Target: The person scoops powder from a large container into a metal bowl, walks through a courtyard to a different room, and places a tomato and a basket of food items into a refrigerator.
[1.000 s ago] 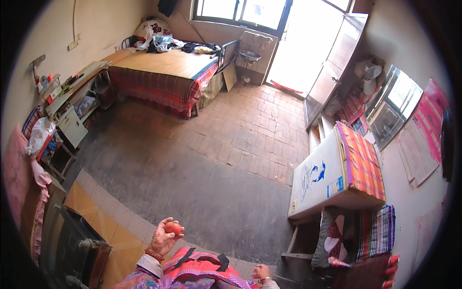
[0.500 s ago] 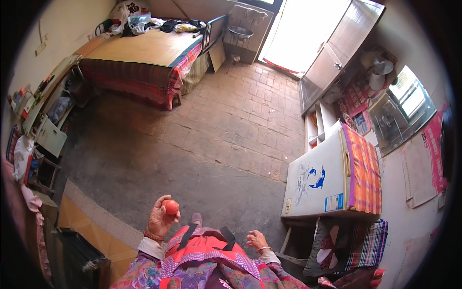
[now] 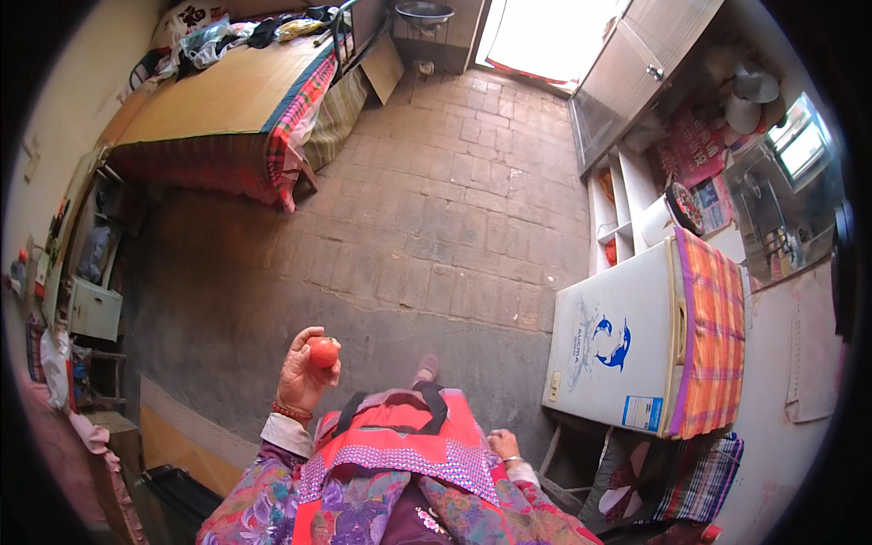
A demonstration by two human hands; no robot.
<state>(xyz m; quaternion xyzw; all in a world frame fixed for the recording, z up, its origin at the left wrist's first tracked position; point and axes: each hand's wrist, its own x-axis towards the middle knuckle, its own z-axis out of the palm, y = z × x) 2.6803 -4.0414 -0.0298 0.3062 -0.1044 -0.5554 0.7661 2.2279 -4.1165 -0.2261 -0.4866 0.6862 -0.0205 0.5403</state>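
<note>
My left hand (image 3: 302,371) is raised in front of the body, its fingers closed round a round red tomato (image 3: 323,352). A red beaded bracelet (image 3: 292,411) circles that wrist. My right hand (image 3: 505,444) hangs low by my side, close to the edge of the red apron (image 3: 386,438). Its fingers are loosely curled and slightly apart, with nothing visible in them; the apron's edge lies right beside them.
To the right stands a white chest freezer (image 3: 604,350) with a plaid cloth (image 3: 713,336) on top. A bed (image 3: 218,95) is at the far left, an open door (image 3: 640,77) at the far right. Shelving (image 3: 95,309) lines the left wall. Brick floor (image 3: 427,218) lies ahead.
I have moved forward, so the bed and doorway sit higher in view. The tomato stays in my left hand. My right hand has drawn back toward the apron; a foot has stepped forward.
</note>
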